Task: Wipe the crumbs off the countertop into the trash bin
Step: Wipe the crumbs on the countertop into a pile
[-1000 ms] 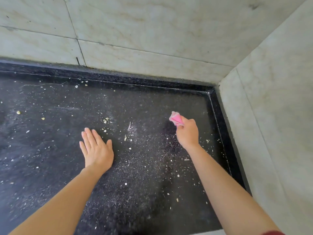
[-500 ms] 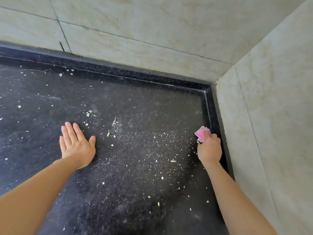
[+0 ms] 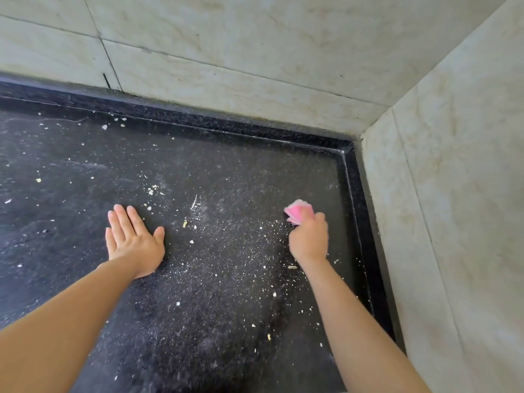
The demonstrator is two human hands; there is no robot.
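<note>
A black speckled countertop [image 3: 241, 171] fills the view, strewn with pale crumbs [image 3: 226, 251], thickest between my two hands. My right hand [image 3: 309, 239] grips a folded pink cloth [image 3: 297, 211] and presses it on the counter near the right edge. My left hand [image 3: 133, 239] lies flat on the counter, fingers straight and together, palm down. No trash bin is in view.
A raised black lip [image 3: 354, 199] borders the counter at the back and right. Pale marble wall tiles [image 3: 255, 52] rise behind, and a second wall [image 3: 453, 194] stands at the right, forming a corner. More crumbs [image 3: 113, 123] lie near the back lip.
My right hand with the pink cloth swept right to the counter's edge, then came back a little to the left. My left hand stayed flat on the counter.
</note>
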